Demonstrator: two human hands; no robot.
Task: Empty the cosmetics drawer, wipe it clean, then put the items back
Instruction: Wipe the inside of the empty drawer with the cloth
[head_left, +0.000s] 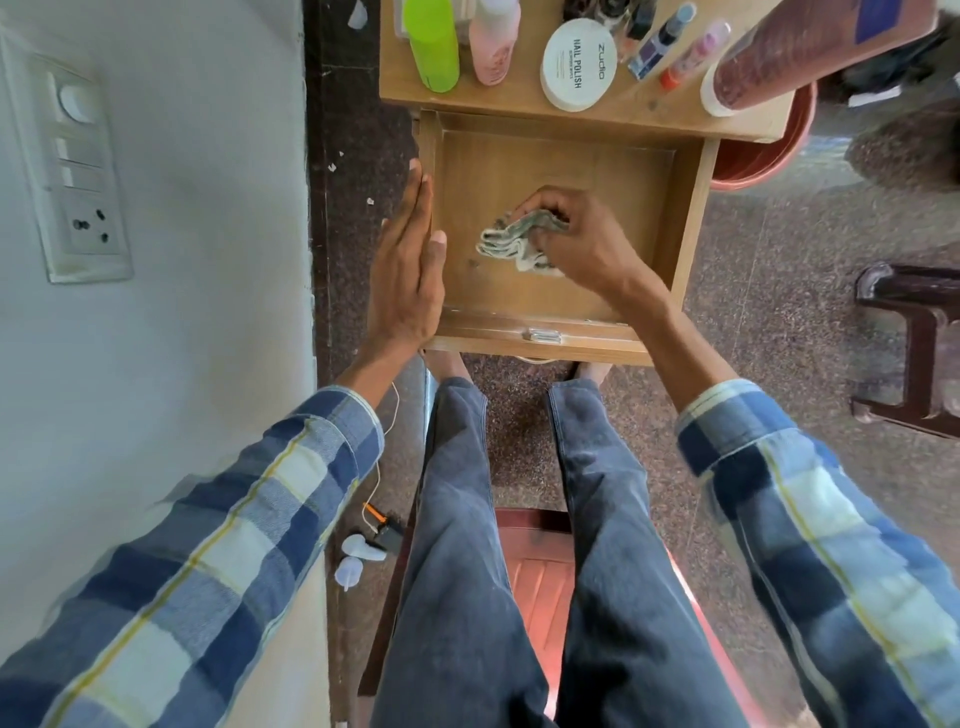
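Pressing a crumpled cloth (517, 244) onto the floor of the drawer (556, 296), the right hand (582, 244) has its fingers curled round the fabric, near the middle of the drawer floor. The drawer is pulled out from under the table (519, 101) and holds only the cloth. The left hand (410, 265) lies flat along the drawer's left wall, fingers straight and together on the outside, thumb resting on the rim. A small metal handle (542, 335) sits at the middle of the drawer's front edge, nearest the person.

Behind the drawer, on the table, stand the cosmetics: a green bottle (432, 44) at the left, a pink bottle (494, 41) beside it, a round white tub (579, 65) labelled nail polish, several thin tubes (675, 44) and a large brown bottle (826, 49) at the right end. Right of the drawer a red bucket (763, 156) sits partly under the table. Left of the drawer, a switch plate (78, 171) is on the wall. Jeans (519, 519) show below the drawer
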